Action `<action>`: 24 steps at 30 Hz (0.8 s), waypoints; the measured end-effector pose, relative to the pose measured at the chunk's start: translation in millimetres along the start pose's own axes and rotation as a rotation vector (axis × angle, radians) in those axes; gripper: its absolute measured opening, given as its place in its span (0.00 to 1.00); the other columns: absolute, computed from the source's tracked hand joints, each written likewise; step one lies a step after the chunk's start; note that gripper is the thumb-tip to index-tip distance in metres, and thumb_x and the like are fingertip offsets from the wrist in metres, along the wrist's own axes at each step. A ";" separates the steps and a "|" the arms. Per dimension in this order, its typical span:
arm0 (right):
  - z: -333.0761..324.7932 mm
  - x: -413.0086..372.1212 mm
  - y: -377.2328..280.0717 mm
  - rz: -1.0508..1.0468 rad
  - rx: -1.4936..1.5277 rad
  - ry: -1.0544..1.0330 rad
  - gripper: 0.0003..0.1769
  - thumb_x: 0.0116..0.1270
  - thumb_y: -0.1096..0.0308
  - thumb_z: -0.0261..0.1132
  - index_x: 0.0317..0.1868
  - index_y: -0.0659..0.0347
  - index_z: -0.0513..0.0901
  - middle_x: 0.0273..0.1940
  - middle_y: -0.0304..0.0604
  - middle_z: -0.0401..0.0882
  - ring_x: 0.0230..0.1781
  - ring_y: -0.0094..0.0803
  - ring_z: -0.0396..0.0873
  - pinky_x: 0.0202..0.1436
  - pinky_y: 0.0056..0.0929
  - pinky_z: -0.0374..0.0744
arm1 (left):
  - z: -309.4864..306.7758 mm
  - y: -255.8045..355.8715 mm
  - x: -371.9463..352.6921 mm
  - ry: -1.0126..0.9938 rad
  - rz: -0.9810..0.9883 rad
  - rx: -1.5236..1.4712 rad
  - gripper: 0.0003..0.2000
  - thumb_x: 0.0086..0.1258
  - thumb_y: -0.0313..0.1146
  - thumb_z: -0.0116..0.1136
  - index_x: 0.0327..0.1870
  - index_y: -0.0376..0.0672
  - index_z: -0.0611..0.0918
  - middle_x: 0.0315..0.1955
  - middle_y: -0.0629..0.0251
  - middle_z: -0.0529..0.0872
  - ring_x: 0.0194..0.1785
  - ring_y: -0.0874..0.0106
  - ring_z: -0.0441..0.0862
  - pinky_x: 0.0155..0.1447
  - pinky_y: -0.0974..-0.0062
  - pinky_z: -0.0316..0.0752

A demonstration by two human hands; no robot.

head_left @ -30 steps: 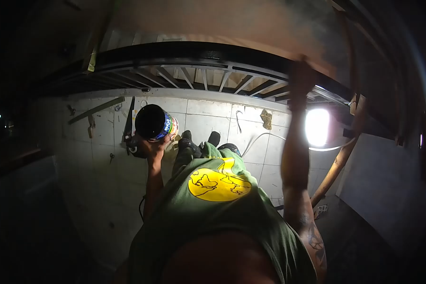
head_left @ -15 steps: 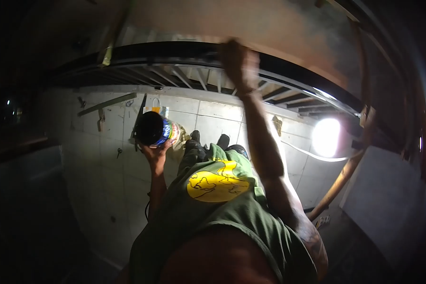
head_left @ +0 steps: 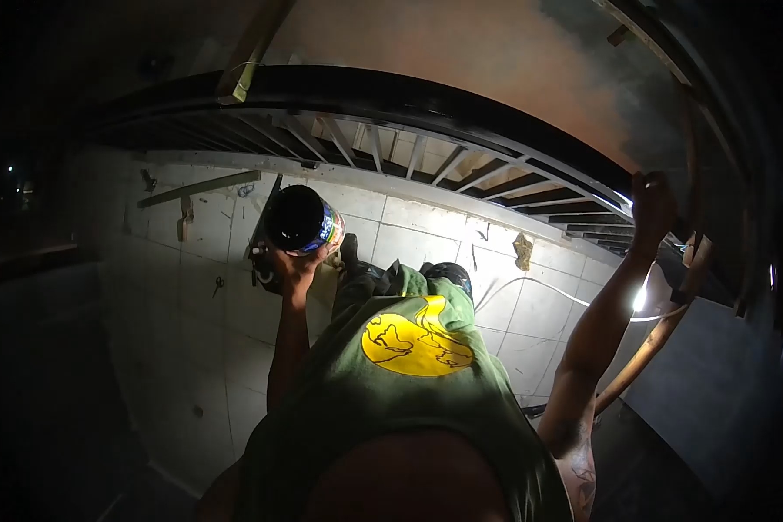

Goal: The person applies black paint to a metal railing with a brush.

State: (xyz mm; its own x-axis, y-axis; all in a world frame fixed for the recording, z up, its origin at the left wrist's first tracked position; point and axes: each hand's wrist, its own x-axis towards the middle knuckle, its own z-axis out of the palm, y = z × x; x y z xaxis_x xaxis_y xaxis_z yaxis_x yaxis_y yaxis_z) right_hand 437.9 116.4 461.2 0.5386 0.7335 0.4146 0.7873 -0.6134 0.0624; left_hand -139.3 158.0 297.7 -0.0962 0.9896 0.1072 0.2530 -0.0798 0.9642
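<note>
My left hand (head_left: 297, 268) is wrapped round the lower part of a can (head_left: 331, 228) with a colourful label and a dark, glossy inside. At the right, my right hand (head_left: 654, 202) is closed at the right end of a long black rail (head_left: 409, 100). Whatever its fingers hold there is too small and dark to make out. Pale vertical bars (head_left: 376, 148) run below the rail.
A bright lamp (head_left: 640, 299) with a white cable hangs beside a wooden pole (head_left: 648, 352) on the right. On the tiled floor (head_left: 261, 339) lie a wooden strip (head_left: 200, 188), scissors (head_left: 218, 285) and a crumpled cloth (head_left: 522, 251).
My right hand has moved from the middle of the rail to its right end. The can in my left hand has shifted slightly right. My right forearm now covers part of the lamp's surroundings.
</note>
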 end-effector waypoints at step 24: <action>-76.3 -31.7 -472.5 -0.125 1.023 -0.062 0.07 0.61 0.67 0.64 0.28 0.62 0.82 0.23 0.45 0.83 0.24 0.31 0.84 0.28 0.23 0.81 | -138.6 -92.8 147.6 -0.071 -0.018 -0.034 0.54 0.38 0.56 0.78 0.64 0.37 0.58 0.57 0.52 0.68 0.58 0.59 0.72 0.60 0.63 0.73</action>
State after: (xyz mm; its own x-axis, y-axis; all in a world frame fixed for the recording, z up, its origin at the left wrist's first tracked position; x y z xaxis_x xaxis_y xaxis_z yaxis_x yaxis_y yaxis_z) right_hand 25.9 360.6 487.8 0.4275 0.8062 0.4090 0.7019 -0.0109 -0.7122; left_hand -310.4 294.9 257.6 -0.0311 0.9968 0.0736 0.2186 -0.0650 0.9736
